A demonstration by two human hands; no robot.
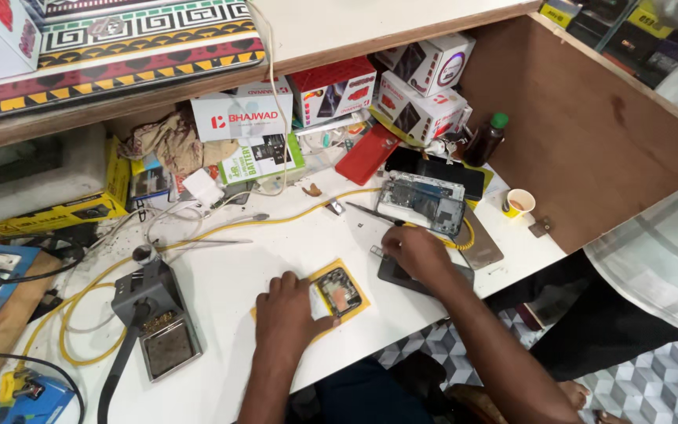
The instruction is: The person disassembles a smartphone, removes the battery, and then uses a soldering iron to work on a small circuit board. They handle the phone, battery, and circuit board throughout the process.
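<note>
My left hand (290, 313) lies flat on a yellow pad (359, 297) at the near edge of the white worktable (237, 275), its thumb against a small dark phone part (338, 290) resting on the pad. My right hand (413, 251) is closed over something small just right of the pad, above a dark flat phone panel (402, 279); what it pinches is hidden. An opened phone (423, 202) with its circuit board exposed lies beyond the right hand. Metal tweezers (370, 212) sit to the left of the opened phone.
A grey soldering stand (154, 314) with a yellow cable (221, 232) sits left. Boxes (331, 90), a red phone (366, 153), a dark bottle (486, 138) and a small paper cup (519, 202) crowd the back. Another person in a checked shirt (661, 259) stands at right.
</note>
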